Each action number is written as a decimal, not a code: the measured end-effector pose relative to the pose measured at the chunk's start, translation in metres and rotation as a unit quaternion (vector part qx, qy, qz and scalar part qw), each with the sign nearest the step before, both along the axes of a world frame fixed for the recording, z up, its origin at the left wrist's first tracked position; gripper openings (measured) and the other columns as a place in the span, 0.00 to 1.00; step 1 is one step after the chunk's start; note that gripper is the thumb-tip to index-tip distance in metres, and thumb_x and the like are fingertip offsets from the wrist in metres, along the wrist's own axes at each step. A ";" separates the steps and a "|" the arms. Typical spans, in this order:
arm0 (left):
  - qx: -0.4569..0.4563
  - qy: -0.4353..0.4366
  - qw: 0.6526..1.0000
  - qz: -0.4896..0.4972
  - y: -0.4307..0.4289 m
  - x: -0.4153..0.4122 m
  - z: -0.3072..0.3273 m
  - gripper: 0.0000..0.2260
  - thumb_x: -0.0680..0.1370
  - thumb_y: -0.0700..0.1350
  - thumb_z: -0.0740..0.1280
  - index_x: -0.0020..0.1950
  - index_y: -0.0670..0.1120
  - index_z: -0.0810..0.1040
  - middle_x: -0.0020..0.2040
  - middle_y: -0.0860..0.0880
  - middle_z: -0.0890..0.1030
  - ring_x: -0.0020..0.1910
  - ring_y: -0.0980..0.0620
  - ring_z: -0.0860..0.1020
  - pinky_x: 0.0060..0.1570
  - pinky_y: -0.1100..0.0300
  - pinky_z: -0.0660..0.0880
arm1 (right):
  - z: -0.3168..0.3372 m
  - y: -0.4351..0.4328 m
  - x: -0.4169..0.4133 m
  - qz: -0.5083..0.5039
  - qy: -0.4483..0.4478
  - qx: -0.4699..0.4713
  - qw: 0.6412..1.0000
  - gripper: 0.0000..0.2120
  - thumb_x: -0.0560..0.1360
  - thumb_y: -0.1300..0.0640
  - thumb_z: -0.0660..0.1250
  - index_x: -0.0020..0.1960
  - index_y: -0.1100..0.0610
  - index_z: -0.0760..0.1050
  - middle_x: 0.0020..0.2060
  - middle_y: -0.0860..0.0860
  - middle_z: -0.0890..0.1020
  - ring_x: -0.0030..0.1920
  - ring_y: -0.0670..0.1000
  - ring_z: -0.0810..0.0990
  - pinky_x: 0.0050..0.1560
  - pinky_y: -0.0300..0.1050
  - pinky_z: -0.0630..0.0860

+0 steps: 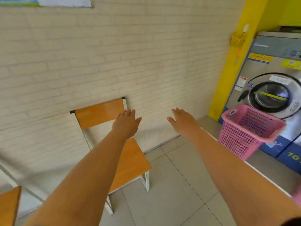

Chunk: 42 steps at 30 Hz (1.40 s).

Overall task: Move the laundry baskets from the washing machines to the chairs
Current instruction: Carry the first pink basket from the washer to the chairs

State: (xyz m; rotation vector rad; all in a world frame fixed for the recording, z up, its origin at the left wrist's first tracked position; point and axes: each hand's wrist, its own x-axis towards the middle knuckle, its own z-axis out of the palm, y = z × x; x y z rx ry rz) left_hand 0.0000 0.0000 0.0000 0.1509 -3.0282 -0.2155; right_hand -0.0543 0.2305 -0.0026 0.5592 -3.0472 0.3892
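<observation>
A pink plastic laundry basket [249, 129] stands tilted on the raised step in front of a steel front-loading washing machine [273, 88] at the right. An orange wooden chair [130, 159] with white metal legs stands against the brick wall, its seat bare. My left hand [126, 122] is stretched out above the chair's seat, in front of its backrest, fingers apart and holding nothing. My right hand [182, 121] reaches forward over the floor between the chair and the basket, also open and apart from the basket.
A cream brick wall [114, 54] fills the background. A yellow pillar [234, 70] with a small yellow holder [237, 40] stands left of the machine. The corner of a second orange chair [9, 206] shows at bottom left. Grey floor tiles [179, 185] lie between the chair and the step.
</observation>
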 end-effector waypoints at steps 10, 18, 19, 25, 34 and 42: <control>0.027 -0.081 0.991 -0.102 0.121 -0.057 -0.071 0.27 0.83 0.55 0.48 0.79 0.43 0.52 0.79 0.42 0.55 0.78 0.44 0.53 0.77 0.49 0.49 | -0.073 0.130 -0.017 -0.124 -0.072 -0.053 0.988 0.25 0.81 0.46 0.52 0.72 0.61 0.63 0.70 0.60 0.69 0.69 0.60 0.69 0.67 0.55 0.66; 0.071 -0.111 0.980 -0.151 0.256 -0.129 -0.104 0.26 0.83 0.55 0.49 0.78 0.44 0.55 0.78 0.43 0.57 0.77 0.43 0.55 0.76 0.50 0.53 | -0.125 0.266 -0.045 -0.197 -0.100 -0.063 0.973 0.25 0.82 0.47 0.53 0.73 0.61 0.62 0.70 0.60 0.69 0.69 0.60 0.68 0.68 0.54 0.65; 0.074 -0.114 0.978 -0.156 0.273 -0.138 -0.109 0.26 0.83 0.55 0.49 0.78 0.44 0.55 0.78 0.43 0.57 0.77 0.43 0.56 0.76 0.50 0.54 | -0.131 0.284 -0.050 -0.208 -0.103 -0.072 0.970 0.24 0.81 0.47 0.53 0.72 0.61 0.63 0.69 0.60 0.70 0.68 0.60 0.69 0.68 0.54 0.66; 0.085 -0.148 0.964 -0.203 0.363 -0.190 -0.142 0.25 0.83 0.53 0.52 0.78 0.44 0.57 0.77 0.42 0.60 0.76 0.42 0.59 0.74 0.49 0.58 | -0.156 0.367 -0.077 -0.280 -0.115 -0.105 0.947 0.23 0.81 0.49 0.55 0.70 0.62 0.65 0.66 0.61 0.73 0.65 0.60 0.71 0.64 0.55 0.68; 0.074 -0.192 0.946 -0.250 0.460 -0.328 -0.200 0.26 0.83 0.54 0.52 0.78 0.43 0.56 0.77 0.42 0.60 0.76 0.42 0.59 0.74 0.48 0.60 | -0.199 0.452 -0.175 -0.383 -0.135 -0.155 0.901 0.22 0.81 0.51 0.56 0.72 0.60 0.64 0.67 0.60 0.72 0.67 0.60 0.70 0.64 0.53 0.67; 0.073 -0.211 0.931 -0.290 0.531 -0.480 -0.224 0.25 0.83 0.51 0.54 0.77 0.41 0.57 0.76 0.40 0.62 0.75 0.42 0.60 0.73 0.49 0.59 | -0.229 0.507 -0.285 -0.515 -0.139 -0.204 0.821 0.21 0.80 0.52 0.59 0.68 0.63 0.66 0.64 0.62 0.74 0.65 0.62 0.71 0.60 0.53 0.68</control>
